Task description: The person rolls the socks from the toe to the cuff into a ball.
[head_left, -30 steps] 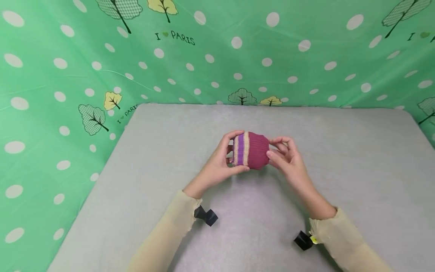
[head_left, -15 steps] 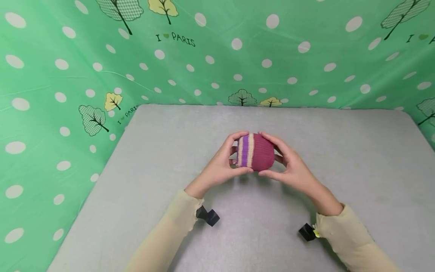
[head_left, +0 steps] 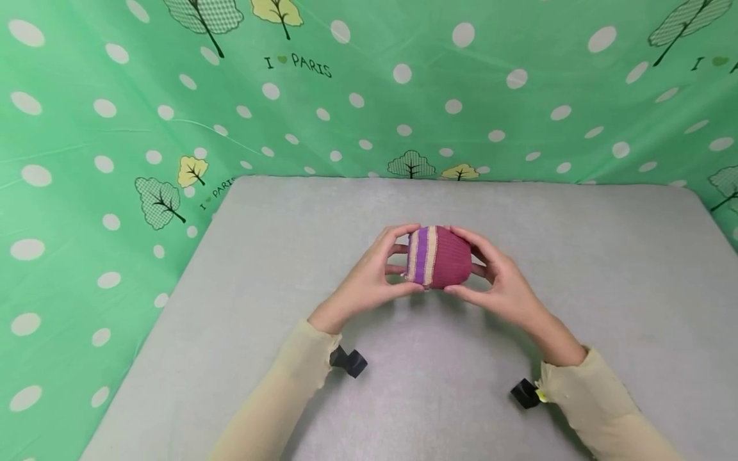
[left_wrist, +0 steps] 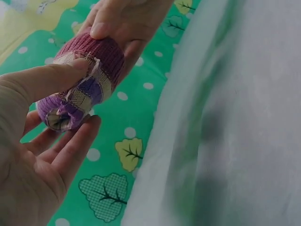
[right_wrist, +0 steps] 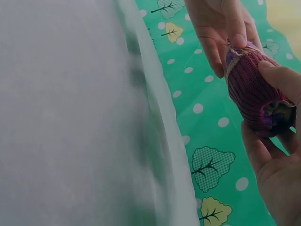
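Note:
A rolled-up sock bundle is held between my two hands over the middle of the table. Its right part is ribbed maroon; cream and purple stripes band the left. My left hand grips the striped end, thumb along the near side and fingers at the far side. From the right, my right hand holds the maroon end the same way. In the left wrist view, loose threads and a puckered purple end show on the sock bundle. The right wrist view looks into a dark opening in the ribbed end of the bundle.
The grey table spreads beneath both hands. Behind it and to its left hangs a green cloth with white dots and printed trees. Black wrist-camera mounts jut inward from both sleeves, low over the table.
My right hand has gone from pinching the maroon end's edge to holding it between thumb and fingers, near and far. The sock bundle has shifted slightly right.

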Demonstrator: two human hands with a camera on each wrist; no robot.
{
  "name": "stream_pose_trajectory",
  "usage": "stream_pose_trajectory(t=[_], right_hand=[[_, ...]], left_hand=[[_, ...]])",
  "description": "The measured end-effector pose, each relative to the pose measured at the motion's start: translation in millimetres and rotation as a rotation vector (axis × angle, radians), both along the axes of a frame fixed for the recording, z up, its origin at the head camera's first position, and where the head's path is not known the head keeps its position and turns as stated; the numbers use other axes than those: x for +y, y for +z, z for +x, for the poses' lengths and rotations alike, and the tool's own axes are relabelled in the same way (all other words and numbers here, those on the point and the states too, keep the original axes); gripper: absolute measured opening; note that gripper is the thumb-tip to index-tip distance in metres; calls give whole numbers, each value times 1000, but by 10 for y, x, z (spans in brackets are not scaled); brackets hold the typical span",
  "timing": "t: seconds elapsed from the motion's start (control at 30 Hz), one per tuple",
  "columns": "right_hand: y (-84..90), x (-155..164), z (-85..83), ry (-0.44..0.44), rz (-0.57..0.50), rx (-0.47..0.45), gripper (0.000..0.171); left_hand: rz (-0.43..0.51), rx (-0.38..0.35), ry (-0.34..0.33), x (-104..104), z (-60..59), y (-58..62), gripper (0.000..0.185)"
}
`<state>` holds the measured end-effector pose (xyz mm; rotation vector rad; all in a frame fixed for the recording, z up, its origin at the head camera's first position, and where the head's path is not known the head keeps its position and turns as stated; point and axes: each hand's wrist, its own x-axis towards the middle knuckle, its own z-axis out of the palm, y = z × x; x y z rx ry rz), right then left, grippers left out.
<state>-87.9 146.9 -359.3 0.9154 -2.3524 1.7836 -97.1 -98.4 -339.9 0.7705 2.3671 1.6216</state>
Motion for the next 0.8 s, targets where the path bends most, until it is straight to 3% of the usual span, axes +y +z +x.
stream_pose_trajectory(t=[0.17, 0.43, 0.63, 0.8], right_hand=[[9, 33, -98, -20, 49, -42, 89], [-22, 135, -384, -30, 133, -196, 83], [-98, 190, -536, -19, 215, -298, 80], [-169, 241, -585, -21, 333, -331, 77]], left_hand=[[-93, 54, 30, 39, -130, 6, 87], [-234, 55, 25, 143, -492, -27, 86], [-300, 7, 15, 217, -682, -189, 84], [-387, -5, 14, 262, -736, -320, 83]])
